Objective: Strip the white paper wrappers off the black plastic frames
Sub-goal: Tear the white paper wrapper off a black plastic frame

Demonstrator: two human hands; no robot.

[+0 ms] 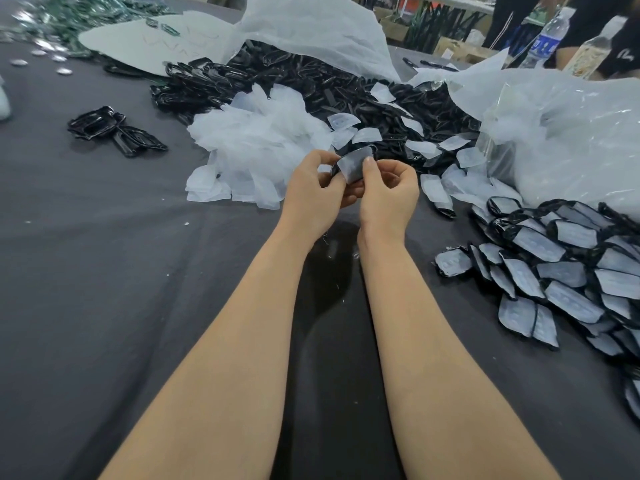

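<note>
Both my hands hold one wrapped black frame (353, 164) above the dark table, its white paper wrapper facing me. My left hand (313, 192) pinches its left edge with curled fingers. My right hand (388, 192) pinches its right side, thumb up against the paper. To the right lies a pile of wrapped frames (568, 268). Behind my hands a big heap of bare black frames (311, 84) spreads across the table. A mound of stripped white wrappers (252, 143) lies left of my hands, with loose wrappers (426, 147) scattered over the black heap.
A small stack of black frames (110, 129) sits at the left. Clear plastic bags (571, 133) rise at the back and right. Water bottles (547, 39) stand at the far right, near another person. Green parts and small discs (55, 39) lie far left on the dark cloth (104, 271).
</note>
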